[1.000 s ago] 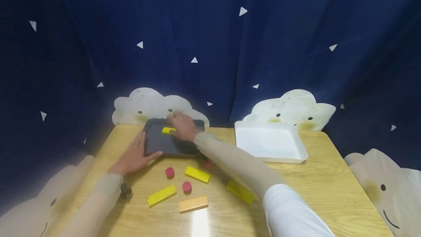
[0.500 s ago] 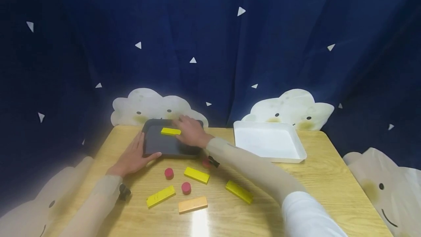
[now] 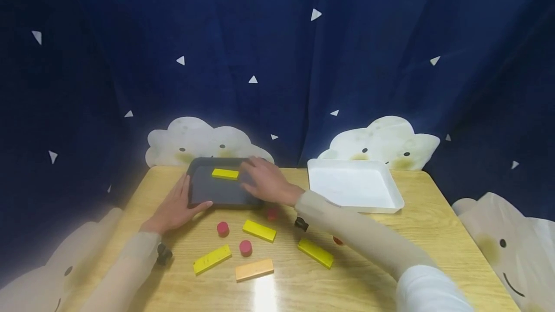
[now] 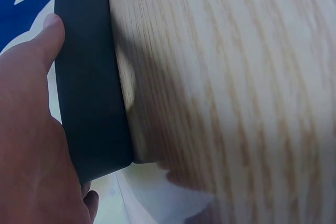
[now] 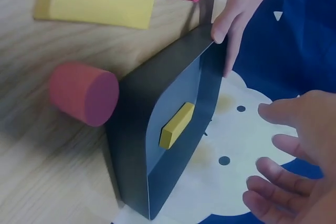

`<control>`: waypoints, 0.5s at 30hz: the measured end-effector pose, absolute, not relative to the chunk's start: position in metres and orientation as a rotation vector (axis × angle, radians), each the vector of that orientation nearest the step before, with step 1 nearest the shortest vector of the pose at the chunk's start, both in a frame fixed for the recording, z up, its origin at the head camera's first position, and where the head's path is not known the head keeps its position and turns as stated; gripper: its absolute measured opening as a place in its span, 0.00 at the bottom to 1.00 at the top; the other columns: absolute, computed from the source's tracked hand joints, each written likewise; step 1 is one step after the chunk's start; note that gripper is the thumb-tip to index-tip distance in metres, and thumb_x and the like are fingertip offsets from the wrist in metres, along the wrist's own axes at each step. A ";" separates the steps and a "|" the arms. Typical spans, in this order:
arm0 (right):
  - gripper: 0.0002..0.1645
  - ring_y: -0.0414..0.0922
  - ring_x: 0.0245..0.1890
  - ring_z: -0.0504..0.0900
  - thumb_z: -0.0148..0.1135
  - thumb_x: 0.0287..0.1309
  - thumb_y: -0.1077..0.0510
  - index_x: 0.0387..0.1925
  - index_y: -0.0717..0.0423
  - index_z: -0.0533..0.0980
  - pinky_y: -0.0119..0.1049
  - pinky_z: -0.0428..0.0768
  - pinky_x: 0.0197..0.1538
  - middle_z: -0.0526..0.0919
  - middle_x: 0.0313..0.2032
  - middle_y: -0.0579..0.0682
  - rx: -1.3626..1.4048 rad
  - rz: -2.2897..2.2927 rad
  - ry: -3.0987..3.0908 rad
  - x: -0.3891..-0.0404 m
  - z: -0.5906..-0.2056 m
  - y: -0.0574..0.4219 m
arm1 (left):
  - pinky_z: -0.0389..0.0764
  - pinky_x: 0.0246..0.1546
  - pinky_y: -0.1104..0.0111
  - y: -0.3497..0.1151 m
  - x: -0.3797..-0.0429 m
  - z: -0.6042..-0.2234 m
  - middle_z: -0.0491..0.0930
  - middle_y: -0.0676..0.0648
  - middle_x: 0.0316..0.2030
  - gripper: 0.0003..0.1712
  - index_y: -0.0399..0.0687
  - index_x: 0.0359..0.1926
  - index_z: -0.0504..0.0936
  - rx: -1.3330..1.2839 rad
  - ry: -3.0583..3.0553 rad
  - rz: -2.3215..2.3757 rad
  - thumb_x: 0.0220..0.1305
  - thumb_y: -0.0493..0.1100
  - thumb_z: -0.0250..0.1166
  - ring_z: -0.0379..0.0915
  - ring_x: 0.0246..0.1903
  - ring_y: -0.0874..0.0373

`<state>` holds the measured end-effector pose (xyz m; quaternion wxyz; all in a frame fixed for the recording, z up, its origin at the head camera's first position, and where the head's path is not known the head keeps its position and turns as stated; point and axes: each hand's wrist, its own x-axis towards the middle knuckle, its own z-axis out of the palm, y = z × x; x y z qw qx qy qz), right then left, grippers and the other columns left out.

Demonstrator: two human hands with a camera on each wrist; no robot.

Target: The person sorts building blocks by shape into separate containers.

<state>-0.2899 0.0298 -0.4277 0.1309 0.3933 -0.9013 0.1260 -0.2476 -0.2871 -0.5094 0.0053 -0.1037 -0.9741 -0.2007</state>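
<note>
A dark grey tray point(image 3: 225, 205) stands at the back left of the table, with one yellow block point(image 3: 225, 174) lying flat inside it. My left hand point(image 3: 173, 210) rests along the tray's left side, thumb at the front wall; in the left wrist view the thumb point(image 4: 52, 34) lies against that wall. Over the tray's right end is my right hand point(image 3: 270, 180), holding nothing. The right wrist view shows its fingers point(image 5: 273, 169) apart and loosely bent, clear of the yellow block point(image 5: 177, 125).
A white tray point(image 3: 392, 210) stands at the back right. In front lie more yellow blocks point(image 3: 259, 231), an orange block point(image 3: 254, 270) and several red cylinders point(image 3: 245, 248). One red piece point(image 3: 337, 240) is partly hidden by the right sleeve. A dark blue curtain point(image 3: 277, 61) hangs behind.
My right hand has let go of the yellow block, leaving it in the grey tray, and has moved right. My left hand has stayed on the tray.
</note>
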 end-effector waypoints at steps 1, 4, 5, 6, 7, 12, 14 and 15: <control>0.19 0.47 0.51 0.82 0.74 0.68 0.47 0.56 0.46 0.81 0.40 0.84 0.56 0.81 0.52 0.48 1.145 0.373 -2.611 -0.287 -0.427 0.034 | 0.50 0.80 0.35 -0.287 -0.247 -0.509 0.35 0.27 0.84 0.74 0.28 0.84 0.37 -0.322 -3.051 -0.632 0.67 0.78 0.62 0.39 0.82 0.27; 0.21 0.46 0.51 0.81 0.74 0.68 0.48 0.58 0.47 0.82 0.40 0.84 0.55 0.81 0.51 0.47 1.151 0.384 -2.592 -0.278 -0.427 0.045 | 0.50 0.80 0.35 -0.287 -0.247 -0.509 0.35 0.27 0.84 0.74 0.28 0.84 0.37 -0.320 -3.053 -0.635 0.67 0.78 0.62 0.39 0.82 0.27; 0.22 0.46 0.50 0.81 0.74 0.68 0.48 0.59 0.48 0.81 0.40 0.85 0.54 0.81 0.52 0.48 1.153 0.387 -2.593 -0.275 -0.427 0.049 | 0.50 0.80 0.36 -0.287 -0.247 -0.509 0.35 0.27 0.84 0.74 0.28 0.84 0.36 -0.321 -3.055 -0.636 0.68 0.78 0.62 0.39 0.82 0.27; 0.22 0.46 0.50 0.81 0.73 0.69 0.48 0.60 0.49 0.81 0.40 0.85 0.55 0.81 0.52 0.48 1.152 0.391 -2.599 -0.271 -0.427 0.052 | 0.50 0.80 0.36 -0.287 -0.246 -0.509 0.35 0.27 0.84 0.74 0.28 0.84 0.37 -0.323 -3.055 -0.636 0.68 0.78 0.62 0.39 0.82 0.27; 0.23 0.46 0.51 0.81 0.73 0.69 0.47 0.61 0.49 0.81 0.41 0.85 0.55 0.82 0.52 0.48 1.150 0.391 -2.604 -0.268 -0.428 0.056 | 0.49 0.80 0.36 -0.287 -0.246 -0.509 0.35 0.27 0.84 0.74 0.28 0.84 0.37 -0.322 -3.055 -0.638 0.68 0.78 0.62 0.38 0.82 0.27; 0.24 0.46 0.51 0.81 0.72 0.70 0.47 0.61 0.51 0.80 0.42 0.84 0.58 0.82 0.52 0.48 1.120 0.431 -2.651 -0.250 -0.430 0.076 | 0.49 0.80 0.36 -0.286 -0.245 -0.508 0.35 0.27 0.84 0.74 0.28 0.84 0.37 -0.322 -3.056 -0.647 0.68 0.78 0.62 0.38 0.82 0.27; 0.23 0.46 0.50 0.81 0.73 0.69 0.47 0.60 0.50 0.81 0.41 0.84 0.55 0.82 0.51 0.47 1.099 0.458 -2.659 -0.244 -0.431 0.084 | 0.49 0.80 0.35 -0.286 -0.245 -0.507 0.35 0.27 0.84 0.74 0.28 0.84 0.37 -0.320 -3.054 -0.649 0.68 0.78 0.62 0.38 0.82 0.27; 0.23 0.45 0.49 0.81 0.73 0.68 0.48 0.59 0.50 0.81 0.41 0.85 0.54 0.82 0.51 0.47 1.083 0.474 -2.665 -0.240 -0.431 0.088 | 0.49 0.80 0.35 -0.286 -0.244 -0.507 0.35 0.27 0.84 0.74 0.28 0.84 0.37 -0.320 -3.052 -0.649 0.68 0.78 0.62 0.38 0.82 0.27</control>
